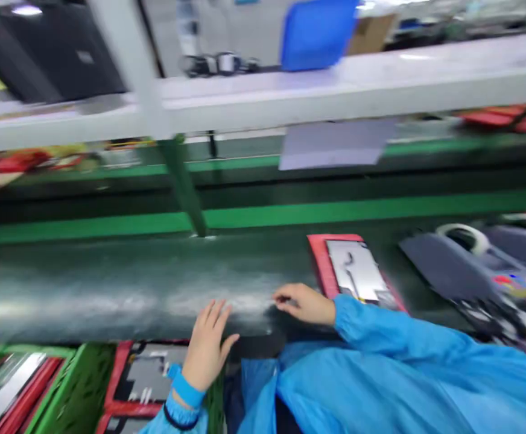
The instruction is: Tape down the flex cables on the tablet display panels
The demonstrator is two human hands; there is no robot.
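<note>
My left hand (209,346) is over the near edge of the dark green belt (86,277), fingers spread and nothing in it. A blue band circles its wrist. Just right of the middle, my right hand (306,303) hovers over the belt with loosely curled fingers and a gap between thumb and forefinger; I see nothing held there. Beside it, partly behind the right sleeve, a flat silver electronic panel (353,268) with a dark edge and a thin cable rests on a red foam sheet (321,256).
Green crates (75,386) at the lower left hold red-framed panels (148,374). Grey trays (448,265) with a white tape roll (464,232) lie at right. A green post (184,187) rises behind the belt to a white shelf (263,105) bearing a blue bin (320,33).
</note>
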